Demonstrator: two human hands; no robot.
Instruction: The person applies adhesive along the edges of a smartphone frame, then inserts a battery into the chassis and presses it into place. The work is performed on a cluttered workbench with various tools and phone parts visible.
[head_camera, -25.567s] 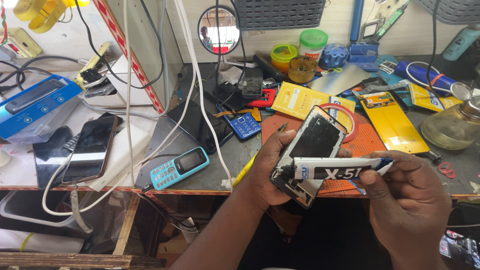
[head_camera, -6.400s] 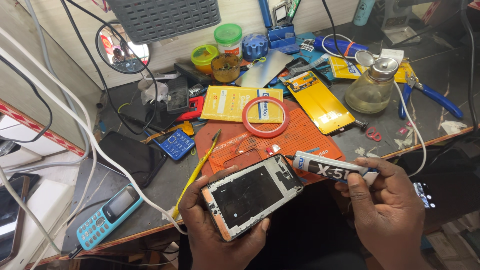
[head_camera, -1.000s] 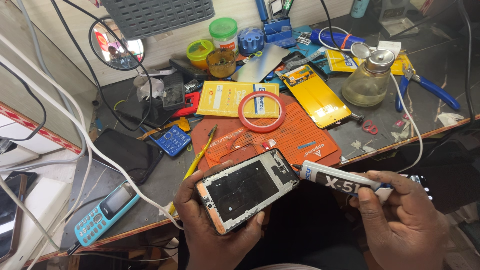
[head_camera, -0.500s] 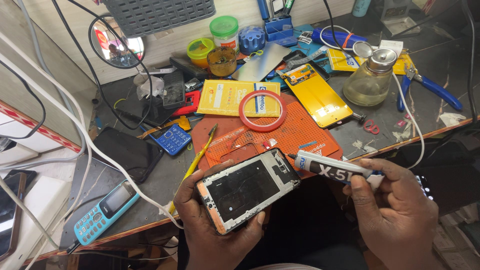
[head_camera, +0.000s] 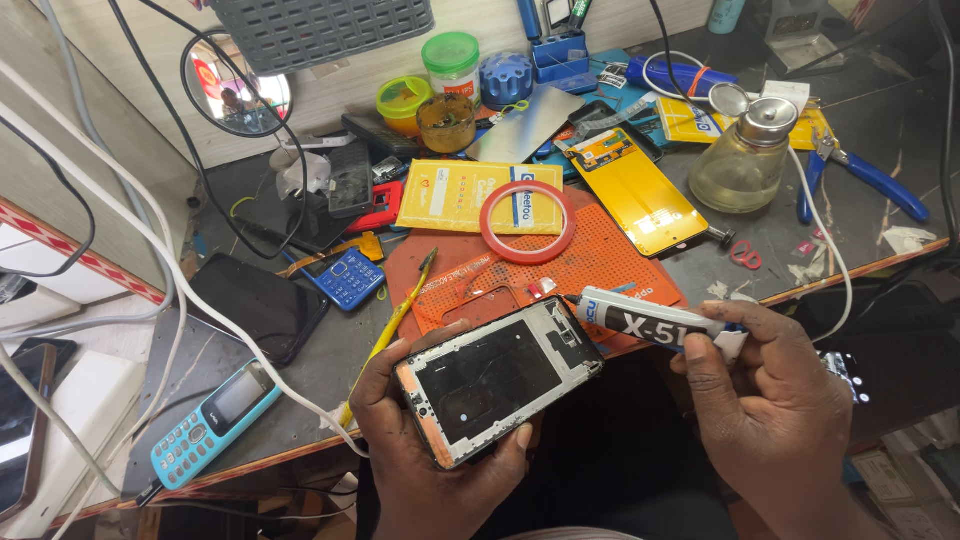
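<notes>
- Two hands work just off the surface (head_camera: 300, 400) front edge, in open air; the top behind is crowded.
- One phone frame (head_camera: 498, 378), one glue tube (head_camera: 655, 327), one red tape ring (head_camera: 527, 221).
- Your left hand (head_camera: 430, 450) cradles the frame from below, grip wrapped on its edges, tilted.
- Your right hand (head_camera: 785, 400) grip pinches the tube, nozzle at the frame's upper right corner.

Cluttered dark workbench (head_camera: 200, 360) against pale wall (head_camera: 120, 110), round mirror (head_camera: 238, 92), daylight

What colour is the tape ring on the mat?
Red tape ring, seen in the head view.
</notes>
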